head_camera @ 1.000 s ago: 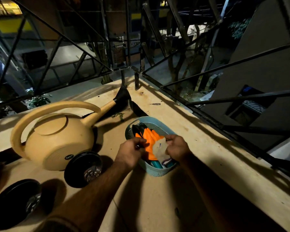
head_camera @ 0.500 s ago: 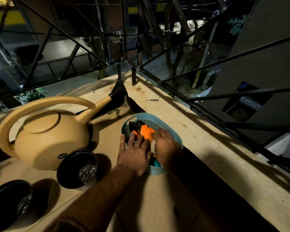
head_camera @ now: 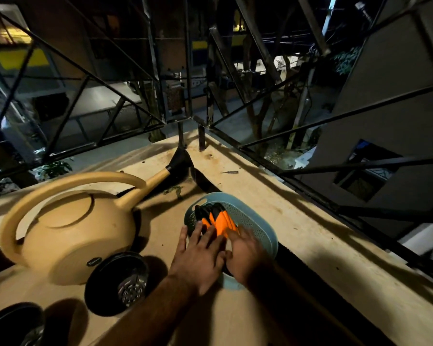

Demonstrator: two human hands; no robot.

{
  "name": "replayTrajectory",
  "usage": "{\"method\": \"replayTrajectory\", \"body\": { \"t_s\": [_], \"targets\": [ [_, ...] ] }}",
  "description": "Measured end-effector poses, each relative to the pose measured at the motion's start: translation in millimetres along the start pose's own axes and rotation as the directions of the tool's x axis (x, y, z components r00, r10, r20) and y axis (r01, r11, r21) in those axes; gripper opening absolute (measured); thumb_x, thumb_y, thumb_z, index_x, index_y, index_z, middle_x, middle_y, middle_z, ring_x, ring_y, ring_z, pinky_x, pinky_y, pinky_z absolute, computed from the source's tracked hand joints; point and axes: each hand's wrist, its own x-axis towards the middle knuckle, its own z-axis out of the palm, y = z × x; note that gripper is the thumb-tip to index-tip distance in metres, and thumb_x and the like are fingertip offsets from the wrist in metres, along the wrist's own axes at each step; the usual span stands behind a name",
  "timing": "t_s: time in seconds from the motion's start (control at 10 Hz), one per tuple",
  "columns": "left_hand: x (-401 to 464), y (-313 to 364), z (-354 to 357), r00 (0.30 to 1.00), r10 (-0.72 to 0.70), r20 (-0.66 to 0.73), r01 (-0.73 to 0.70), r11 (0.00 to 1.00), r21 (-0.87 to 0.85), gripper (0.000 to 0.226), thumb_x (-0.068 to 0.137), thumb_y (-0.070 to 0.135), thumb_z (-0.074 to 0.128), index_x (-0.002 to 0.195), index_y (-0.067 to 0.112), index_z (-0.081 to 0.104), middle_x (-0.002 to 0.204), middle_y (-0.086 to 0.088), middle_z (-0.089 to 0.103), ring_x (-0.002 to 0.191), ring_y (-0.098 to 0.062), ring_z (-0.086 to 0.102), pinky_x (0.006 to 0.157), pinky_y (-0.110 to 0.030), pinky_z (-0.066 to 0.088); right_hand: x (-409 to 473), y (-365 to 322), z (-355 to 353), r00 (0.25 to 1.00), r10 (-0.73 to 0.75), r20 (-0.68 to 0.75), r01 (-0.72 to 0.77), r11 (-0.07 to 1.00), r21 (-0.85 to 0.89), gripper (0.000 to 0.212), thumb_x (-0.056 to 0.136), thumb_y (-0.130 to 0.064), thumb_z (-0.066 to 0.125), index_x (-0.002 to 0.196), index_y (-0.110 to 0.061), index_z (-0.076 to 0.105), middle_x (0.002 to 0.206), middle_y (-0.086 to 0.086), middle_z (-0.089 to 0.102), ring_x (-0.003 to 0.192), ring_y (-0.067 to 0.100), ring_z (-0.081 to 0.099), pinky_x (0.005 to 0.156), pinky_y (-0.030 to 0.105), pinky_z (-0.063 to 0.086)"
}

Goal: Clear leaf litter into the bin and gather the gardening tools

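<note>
While pressing down flat with fingers spread, left hand (head_camera: 200,258) and right hand (head_camera: 245,258) both resting on the orange-and-black gardening gloves (head_camera: 216,218) inside the pale blue perforated plastic basket (head_camera: 258,221), gripping nothing. Counted: one basket, one tan plastic watering can (head_camera: 68,231) left of it, two round black pots (head_camera: 116,283) nearer.

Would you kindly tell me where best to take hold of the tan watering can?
Probably the big arched handle of the watering can, taken from above. It loops high over the body with open space beneath for fingers, while the spout points away towards the corner.
</note>
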Motion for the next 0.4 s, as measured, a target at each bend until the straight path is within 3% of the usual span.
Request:
{"method": "replayTrajectory", "body": {
  "t_s": [0.1, 0.2, 0.3, 0.4],
  "targets": [
    [-4.7, -7.1, -2.6, 0.998, -0.007, -0.062, 0.002, 0.998, -0.069, 0.066, 0.104, 0.055, 0.016, 0.160, 0.029, -0.005, 0.166, 0.000, -0.015, 0.151, -0.023, -0.024, 0.120, -0.047, -0.019, -6.3, 2.8, -9.8, 0.994, -0.036, -0.099, 0.035, 0.999, -0.011, 0.064, 0.100, -0.033, 0.045, 0.159, -0.028, 0.021, 0.167, 0.007, 0.019, 0.153, 0.029, 0.017, 0.124, 0.042, 0.019],
    [-11.5, -15.3, -13.2, 0.993, -0.020, -0.115, 0.002, 0.989, -0.148, 0.075, 0.104, 0.050, 0.032, 0.160, 0.023, -0.011, 0.164, 0.001, -0.020, 0.153, -0.022, -0.018, 0.121, -0.035, -0.015, -17.5, 3.1, -32.7, 0.961, -0.071, -0.266, 0.112, 0.984, 0.141, 0.061, 0.097, -0.034, 0.040, 0.153, -0.010, 0.039, 0.154, 0.018, 0.044, 0.140, 0.034, 0.044, 0.115, 0.040, 0.035],
    [-22.4, -15.5, -22.9, 0.985, -0.005, -0.172, -0.031, 0.978, -0.207, 0.081, 0.102, 0.042, 0.044, 0.160, 0.019, -0.008, 0.168, -0.003, -0.011, 0.155, -0.022, -0.009, 0.122, -0.029, -0.008, -32.1, 1.6, -51.0, 0.918, -0.066, -0.390, 0.181, 0.947, 0.265, 0.058, 0.094, -0.029, 0.044, 0.145, 0.000, 0.048, 0.140, 0.023, 0.056, 0.126, 0.038, 0.058, 0.105, 0.041, 0.046],
    [-42.6, -18.7, -56.6, 0.969, -0.037, -0.243, -0.045, 0.945, -0.323, 0.090, 0.097, 0.045, 0.053, 0.160, 0.022, -0.006, 0.168, 0.000, -0.007, 0.155, -0.021, -0.004, 0.120, -0.026, -0.004, -58.4, -10.3, -91.6, 0.936, -0.046, -0.348, 0.172, 0.925, 0.340, 0.054, 0.103, -0.029, 0.050, 0.152, -0.009, 0.039, 0.146, 0.014, 0.050, 0.132, 0.028, 0.051, 0.106, 0.039, 0.043]
  ]
}}
